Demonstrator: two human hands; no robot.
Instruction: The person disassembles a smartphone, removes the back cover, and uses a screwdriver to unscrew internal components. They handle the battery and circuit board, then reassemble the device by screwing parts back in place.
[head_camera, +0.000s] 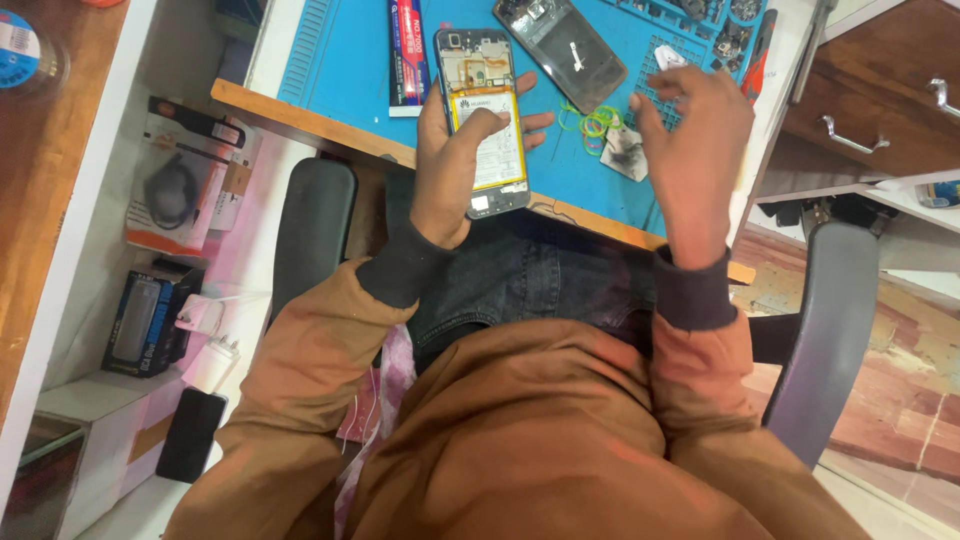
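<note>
Brown sleeves with dark cuffs fill the lower frame, and above them the left hand (455, 165) clamps an opened smartphone with its pale battery exposed (487, 125) at upper centre. Right of it, the right hand (697, 150) hovers with fingers loosely curled, gripping nothing visible, over a blue repair mat (345, 60) beside green rubber bands (590, 122) and a detached grey phone back cover (565, 50).

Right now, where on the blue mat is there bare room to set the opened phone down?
Free: the mat strip left of the glue tube. Crowded: the right side, with the back cover, green rubber bands, small parts and right hand. The left hand holds the opened phone.
</note>
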